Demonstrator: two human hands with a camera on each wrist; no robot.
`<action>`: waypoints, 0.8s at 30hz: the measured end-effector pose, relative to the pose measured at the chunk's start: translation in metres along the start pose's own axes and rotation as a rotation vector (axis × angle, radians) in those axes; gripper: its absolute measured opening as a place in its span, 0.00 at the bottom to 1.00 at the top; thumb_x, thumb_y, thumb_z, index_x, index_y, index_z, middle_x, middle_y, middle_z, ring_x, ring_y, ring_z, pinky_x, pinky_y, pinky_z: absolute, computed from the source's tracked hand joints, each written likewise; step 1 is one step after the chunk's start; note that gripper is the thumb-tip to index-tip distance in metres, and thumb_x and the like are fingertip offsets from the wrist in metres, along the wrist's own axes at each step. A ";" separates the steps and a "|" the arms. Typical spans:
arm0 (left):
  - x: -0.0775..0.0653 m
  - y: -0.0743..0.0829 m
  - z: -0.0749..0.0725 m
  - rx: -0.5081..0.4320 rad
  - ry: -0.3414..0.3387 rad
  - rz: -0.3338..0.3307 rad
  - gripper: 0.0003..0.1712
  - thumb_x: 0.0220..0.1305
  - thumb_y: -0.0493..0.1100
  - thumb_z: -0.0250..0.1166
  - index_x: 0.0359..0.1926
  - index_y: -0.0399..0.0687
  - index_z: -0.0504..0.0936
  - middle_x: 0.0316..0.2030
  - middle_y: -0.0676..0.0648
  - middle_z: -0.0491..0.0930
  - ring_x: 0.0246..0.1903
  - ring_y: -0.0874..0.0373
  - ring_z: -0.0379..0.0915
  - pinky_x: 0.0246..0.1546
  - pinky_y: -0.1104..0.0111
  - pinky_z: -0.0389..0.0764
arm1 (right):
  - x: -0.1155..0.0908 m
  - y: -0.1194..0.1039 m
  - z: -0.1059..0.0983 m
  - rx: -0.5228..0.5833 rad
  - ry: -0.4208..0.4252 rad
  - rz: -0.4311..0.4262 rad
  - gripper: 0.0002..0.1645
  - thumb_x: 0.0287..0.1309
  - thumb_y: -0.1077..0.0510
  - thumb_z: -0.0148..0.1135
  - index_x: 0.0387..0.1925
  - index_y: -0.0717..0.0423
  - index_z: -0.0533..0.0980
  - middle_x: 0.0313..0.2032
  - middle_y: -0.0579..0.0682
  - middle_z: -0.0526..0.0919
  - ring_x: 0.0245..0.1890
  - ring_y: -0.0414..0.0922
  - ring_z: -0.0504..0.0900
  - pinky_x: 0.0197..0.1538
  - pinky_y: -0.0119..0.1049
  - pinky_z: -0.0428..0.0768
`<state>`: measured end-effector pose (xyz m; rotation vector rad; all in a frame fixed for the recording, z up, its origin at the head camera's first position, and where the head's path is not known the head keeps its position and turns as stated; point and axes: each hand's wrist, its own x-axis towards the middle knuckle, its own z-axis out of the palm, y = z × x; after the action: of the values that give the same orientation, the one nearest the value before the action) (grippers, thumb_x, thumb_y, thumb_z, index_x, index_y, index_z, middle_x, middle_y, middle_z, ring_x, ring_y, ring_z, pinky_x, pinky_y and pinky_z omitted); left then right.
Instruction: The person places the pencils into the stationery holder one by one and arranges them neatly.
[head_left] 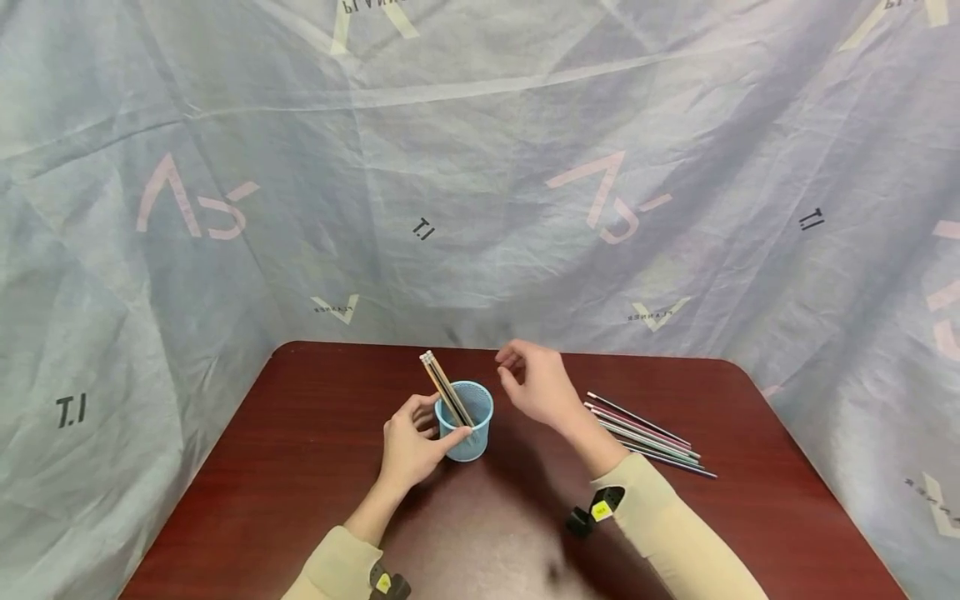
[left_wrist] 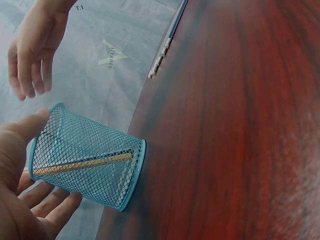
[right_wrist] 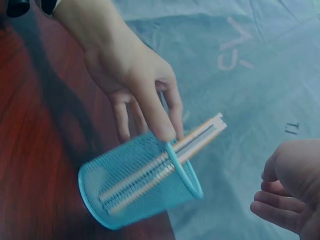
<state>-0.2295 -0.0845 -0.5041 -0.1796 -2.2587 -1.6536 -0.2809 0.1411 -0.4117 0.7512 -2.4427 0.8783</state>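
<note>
A light blue mesh pen cup (head_left: 476, 442) stands upright on the table, with several pencils (head_left: 444, 385) leaning inside it towards the left. My left hand (head_left: 409, 447) holds the cup near its rim, thumb on the near side and fingers on the far left side. In the left wrist view, a yellow pencil (left_wrist: 90, 164) shows through the mesh. My right hand (head_left: 537, 385) hovers to the right of the cup, apart from it, its fingers loosely bent and holding nothing. The right wrist view shows white-ended pencils (right_wrist: 202, 137) sticking out past the rim.
More pencils (head_left: 648, 435) in several colours lie side by side on the right of the dark red wooden table (head_left: 300, 433), beyond my right forearm. A grey printed cloth (head_left: 480, 208) hangs behind the table and along both sides.
</note>
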 end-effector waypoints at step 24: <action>-0.002 -0.003 -0.001 -0.051 0.009 0.001 0.37 0.45 0.45 0.90 0.56 0.41 0.84 0.51 0.35 0.90 0.51 0.37 0.89 0.50 0.55 0.93 | -0.064 0.076 -0.080 -0.224 0.000 0.130 0.05 0.60 0.67 0.69 0.37 0.56 0.84 0.29 0.46 0.87 0.29 0.41 0.84 0.34 0.36 0.83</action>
<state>-0.2288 -0.0859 -0.5073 -0.1853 -2.2109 -1.7089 -0.2622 0.2666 -0.4244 0.5172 -2.5579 0.6350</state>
